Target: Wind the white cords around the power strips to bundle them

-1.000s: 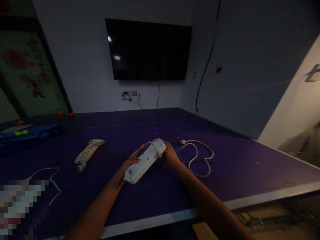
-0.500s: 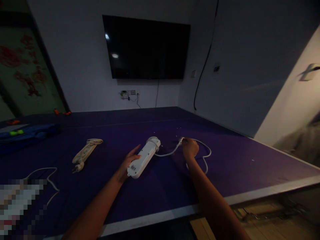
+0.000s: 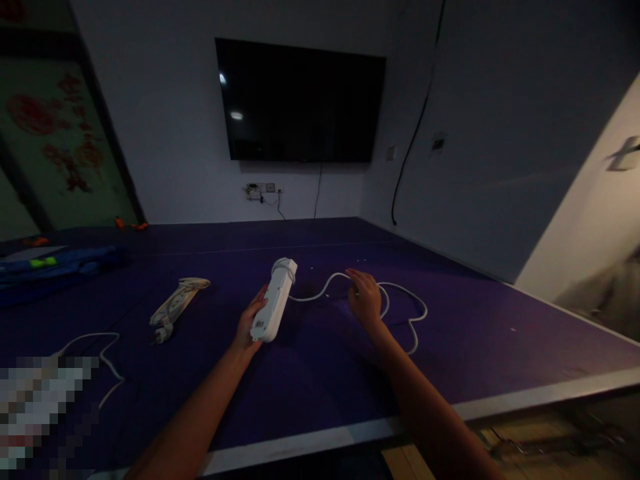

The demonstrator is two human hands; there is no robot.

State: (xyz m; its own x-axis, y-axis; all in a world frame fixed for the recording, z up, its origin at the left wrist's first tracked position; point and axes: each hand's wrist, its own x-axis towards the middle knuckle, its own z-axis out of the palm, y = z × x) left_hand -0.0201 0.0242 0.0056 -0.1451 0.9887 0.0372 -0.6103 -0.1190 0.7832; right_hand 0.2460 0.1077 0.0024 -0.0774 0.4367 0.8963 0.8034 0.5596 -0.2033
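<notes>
A white power strip (image 3: 274, 303) is gripped at its near end by my left hand (image 3: 249, 320), tilted with its back and a barcode label toward me. White cord (image 3: 310, 299) is wound around its far end and runs right to my right hand (image 3: 365, 295). My right hand is closed on this cord, and the exact pinch is partly hidden behind the fingers. Past that hand, the rest of the cord (image 3: 418, 320) lies in loose loops on the purple surface.
Another power strip (image 3: 176, 303), its cord wrapped around it, lies to the left on the purple surface (image 3: 320, 380). A thin white cord (image 3: 107, 363) curves at the lower left. Blue cloth (image 3: 85, 263) lies farther back. A television (image 3: 303, 100) hangs on the wall.
My left hand has tipped the power strip more upright and moved it slightly left. My right hand has shifted a little left with the cord, and the view has turned slightly.
</notes>
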